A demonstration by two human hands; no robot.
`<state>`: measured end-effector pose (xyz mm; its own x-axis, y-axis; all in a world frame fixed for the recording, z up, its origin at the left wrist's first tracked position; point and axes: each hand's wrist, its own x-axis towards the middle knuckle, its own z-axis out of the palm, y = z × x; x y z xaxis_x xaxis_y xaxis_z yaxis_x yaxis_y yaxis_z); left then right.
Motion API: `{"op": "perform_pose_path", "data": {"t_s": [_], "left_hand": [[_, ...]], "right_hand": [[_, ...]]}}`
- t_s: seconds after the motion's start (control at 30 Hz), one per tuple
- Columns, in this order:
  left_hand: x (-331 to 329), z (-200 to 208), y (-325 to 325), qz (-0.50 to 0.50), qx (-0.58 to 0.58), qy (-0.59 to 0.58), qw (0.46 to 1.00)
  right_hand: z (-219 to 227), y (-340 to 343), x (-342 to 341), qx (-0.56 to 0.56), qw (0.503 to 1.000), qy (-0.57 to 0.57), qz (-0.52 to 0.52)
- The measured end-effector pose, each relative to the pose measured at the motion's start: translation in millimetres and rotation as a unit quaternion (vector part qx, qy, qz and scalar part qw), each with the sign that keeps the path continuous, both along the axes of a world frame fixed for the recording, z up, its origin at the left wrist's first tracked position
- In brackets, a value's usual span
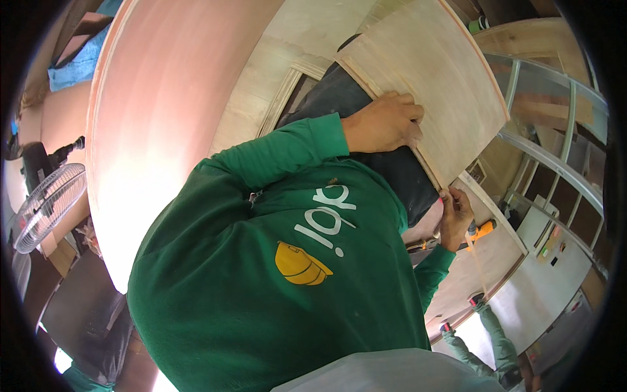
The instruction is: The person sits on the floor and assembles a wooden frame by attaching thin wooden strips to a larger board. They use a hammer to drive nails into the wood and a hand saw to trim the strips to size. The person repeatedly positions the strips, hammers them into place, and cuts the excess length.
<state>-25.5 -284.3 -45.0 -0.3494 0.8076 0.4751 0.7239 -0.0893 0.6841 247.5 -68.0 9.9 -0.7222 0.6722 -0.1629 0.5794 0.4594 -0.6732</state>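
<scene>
My left hand [385, 122] grips the long edge of a pale plywood panel [437, 72], fingers on its face and thumb on the dark sheet [392, 166] beneath. My right hand [455, 219] is closed at the panel's lower corner, and an orange-handled tool [484, 229] sticks out of it. A thin pale strip [479, 261] hangs down from that hand. My green shirt [274, 281] fills the lower middle of the view.
A large curved reddish board [163, 111] rises on the left. A standing fan [46, 206] is at far left. Metal framing [555, 163] and a white panel [542, 287] lie on the right. Green-trousered legs [493, 336] show at lower right.
</scene>
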Motion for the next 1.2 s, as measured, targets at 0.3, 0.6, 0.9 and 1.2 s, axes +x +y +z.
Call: {"op": "perform_pose_path", "data": {"t_s": [0.3, 0.6, 0.9, 1.2], "left_hand": [[-2.6, -1.8, -8.7, 0.011, 0.001, 0.009, 1.0], [-5.4, -6.6, -15.1, 0.005, 0.005, 0.05, 0.999], [-3.0, -11.3, -17.2, 0.015, -0.002, 0.059, 0.998], [-6.8, -7.4, -19.7, -0.002, -0.009, 0.06, 0.998]], "right_hand": [[7.7, -8.4, -8.0, -0.043, 0.999, -0.023, -0.012], [3.5, -3.3, -10.3, -0.061, 0.998, -0.024, -0.013], [9.2, -6.0, -14.2, -0.057, 0.997, -0.046, -0.003], [11.9, -10.1, -20.0, -0.015, 0.997, -0.074, 0.014]]}}
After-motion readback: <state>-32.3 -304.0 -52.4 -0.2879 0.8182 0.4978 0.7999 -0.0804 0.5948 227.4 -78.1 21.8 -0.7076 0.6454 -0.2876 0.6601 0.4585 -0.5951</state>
